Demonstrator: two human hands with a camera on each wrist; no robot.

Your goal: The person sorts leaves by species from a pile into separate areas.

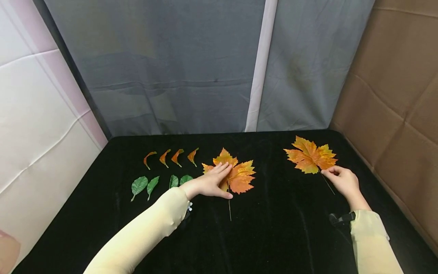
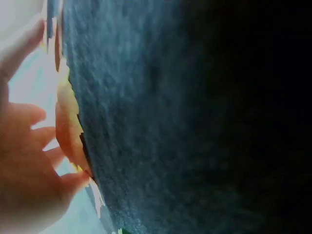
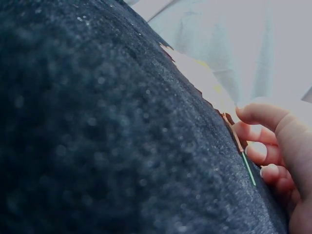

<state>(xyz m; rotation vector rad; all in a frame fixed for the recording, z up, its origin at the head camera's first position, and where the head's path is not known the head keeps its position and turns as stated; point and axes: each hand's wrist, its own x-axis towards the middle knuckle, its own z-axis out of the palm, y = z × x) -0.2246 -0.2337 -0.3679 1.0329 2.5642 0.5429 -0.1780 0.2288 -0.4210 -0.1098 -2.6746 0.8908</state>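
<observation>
An orange-yellow artificial maple leaf [image 1: 241,177] lies flat at mid-table, its thin stem pointing toward me. My left hand [image 1: 213,180] rests over its left half with fingers extended, hiding part of it. In the left wrist view, fingertips [image 2: 78,180] are right at the edge of that leaf [image 2: 69,122]. A second maple leaf [image 1: 309,154] lies at the far right. My right hand [image 1: 343,183] pinches it at the lower edge by the stem, between thumb and index finger. The right wrist view shows the thumb [image 3: 256,113] over that leaf [image 3: 207,80], the other fingers curled beneath.
Several small curled orange leaves [image 1: 177,157] stand in a row at the back left. Below them lie several green leaves [image 1: 139,185], some beside my left wrist. Everything sits on a black cloth-covered table [image 1: 267,228], with grey curtains [image 1: 171,68] behind and a brown panel [image 1: 393,83] at right.
</observation>
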